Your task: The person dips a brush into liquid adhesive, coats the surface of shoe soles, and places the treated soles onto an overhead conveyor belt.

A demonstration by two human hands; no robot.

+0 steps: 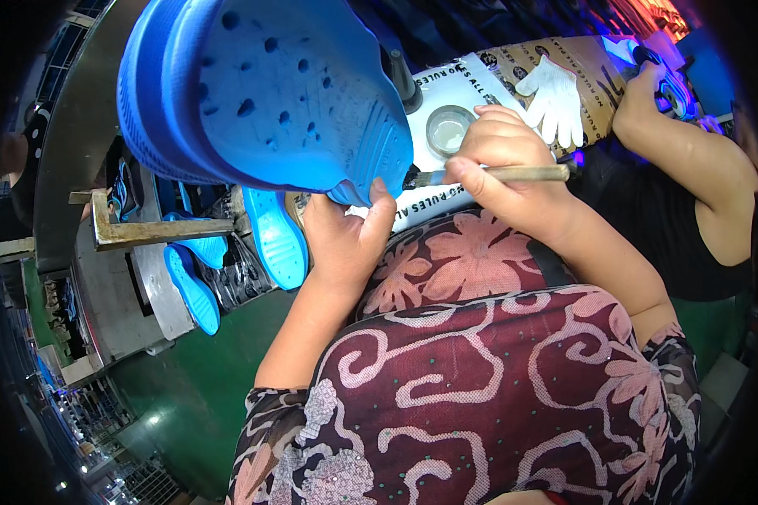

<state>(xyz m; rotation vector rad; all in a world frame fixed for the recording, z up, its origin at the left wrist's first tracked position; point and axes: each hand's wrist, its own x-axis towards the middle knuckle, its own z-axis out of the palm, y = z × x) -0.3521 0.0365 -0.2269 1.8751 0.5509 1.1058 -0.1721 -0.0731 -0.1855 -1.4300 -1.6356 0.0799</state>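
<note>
A large blue foam clog (299, 101) with round holes fills the upper left, tilted with its underside edge toward me. My left hand (345, 240) is closed on its near rim, thumb pressed along the edge. In my right hand (509, 172) is a brush (531, 173) with a wooden handle, held between thumb and fingers. The dark bristles meet the clog's right edge; whether they touch it, I cannot tell. Just beyond my right fingers stands a small clear cup (449, 130) with pale liquid in it.
White printed sheeting (434, 206) and taped cardboard (514, 63) cover the worktop. A white glove (556, 103) lies there, near a dark cone-topped bottle (403, 80). Blue soles (275, 240) lie at left beside a metal bar (164, 231). A co-worker's arm (691, 139) reaches in at right.
</note>
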